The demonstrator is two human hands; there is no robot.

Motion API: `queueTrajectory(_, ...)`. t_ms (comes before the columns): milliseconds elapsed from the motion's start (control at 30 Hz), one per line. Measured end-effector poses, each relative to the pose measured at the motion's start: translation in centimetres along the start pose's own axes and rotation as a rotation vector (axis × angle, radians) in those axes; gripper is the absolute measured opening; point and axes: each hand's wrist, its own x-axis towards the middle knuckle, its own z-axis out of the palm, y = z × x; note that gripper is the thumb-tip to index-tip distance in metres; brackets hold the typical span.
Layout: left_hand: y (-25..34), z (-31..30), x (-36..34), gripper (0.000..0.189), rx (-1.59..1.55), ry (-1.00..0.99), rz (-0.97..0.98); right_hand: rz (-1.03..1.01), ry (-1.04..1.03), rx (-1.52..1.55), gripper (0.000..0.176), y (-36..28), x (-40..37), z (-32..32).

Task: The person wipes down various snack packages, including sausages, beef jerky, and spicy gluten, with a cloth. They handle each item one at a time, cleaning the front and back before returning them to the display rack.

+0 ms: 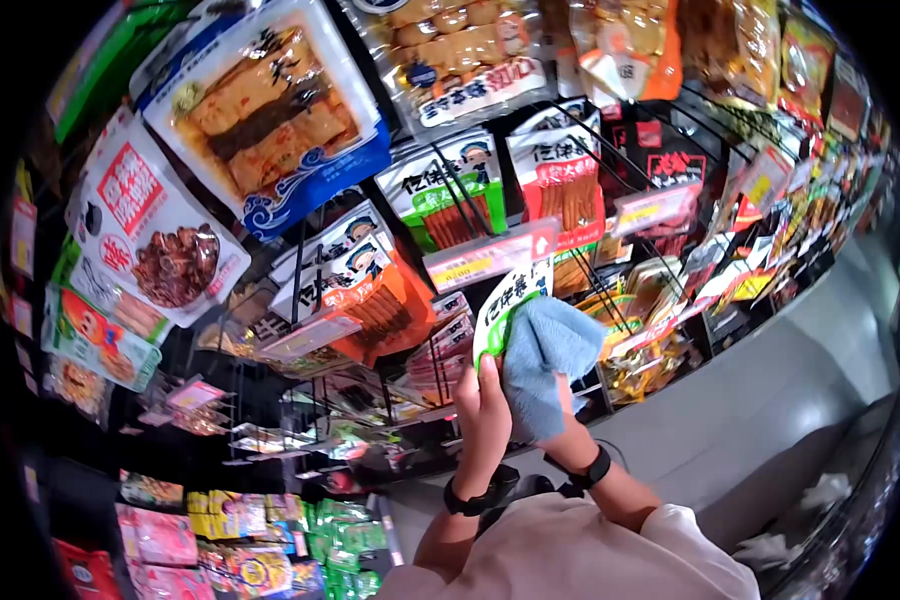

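My left hand [483,408] is closed on the lower left edge of a white and green snack packet [492,318], thumb on its front. A blue cloth [548,350] lies against the packet and hides much of its right side. Beneath the cloth, my right hand [568,436] grips it, with most of its fingers covered. Just above the held packet is a price tag [490,258] on a hook end. Similar packets hang close by: a green one [448,205], a red one [560,180] and an orange one [375,305].
Metal hooks with packed snacks fill the rack ahead. Large packs, among them a blue and white one [270,110], hang at the upper left. Lower left holds small bright packets [235,515]. Grey floor [760,400] runs along the right, with white crumpled items [770,550] at its edge.
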Motion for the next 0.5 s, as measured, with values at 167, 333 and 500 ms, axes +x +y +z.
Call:
queueTrajectory(167,0.1,-2.8,2.9,0.037,-0.04,0.04,-0.075,-0.338,-0.165,-0.554,0.035,0.1,-1.5,0.2)
queueTrajectory(333,-1.1,-3.5,4.7,0.033,-0.076,-0.043,0.016,0.251,0.016,0.151,0.011,1.5,-3.2,0.0)
queueTrajectory(500,-1.2,-3.2,5.4,0.031,-0.272,-0.088,-0.014,0.611,-0.087,1.688,0.027,0.8,-1.5,-0.7)
